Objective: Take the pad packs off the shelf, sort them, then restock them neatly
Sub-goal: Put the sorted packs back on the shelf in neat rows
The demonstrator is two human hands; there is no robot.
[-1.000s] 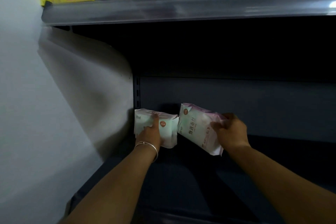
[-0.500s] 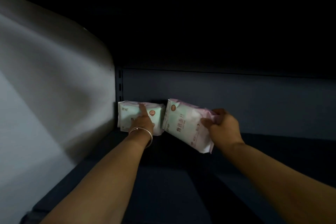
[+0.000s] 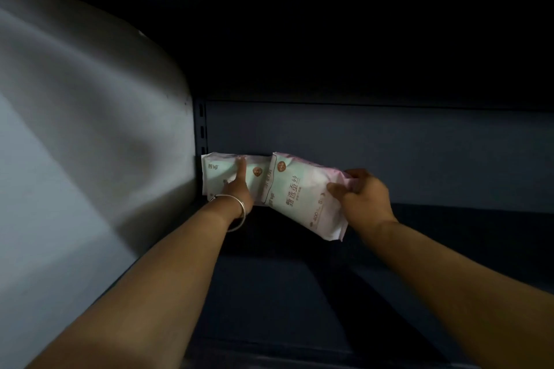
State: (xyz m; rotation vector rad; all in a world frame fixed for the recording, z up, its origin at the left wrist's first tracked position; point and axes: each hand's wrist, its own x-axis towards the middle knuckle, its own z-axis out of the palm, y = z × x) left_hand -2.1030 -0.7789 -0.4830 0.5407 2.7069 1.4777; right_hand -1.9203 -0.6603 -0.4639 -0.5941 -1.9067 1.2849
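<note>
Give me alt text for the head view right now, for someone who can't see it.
Two bare hands place white pad packs at the back left corner of a dark shelf: the left hand presses straight fingers on the corner pack, while the right hand grips the tilted pack beside it. A bangle circles the left wrist.

Left pack beside right pack, against back panel.

second pack: swung by the right hand toward 9 o'clock; its top-left corner now overlaps the first pack, closing the earlier gap.
view: upper shelf gone since a second ago.
</note>
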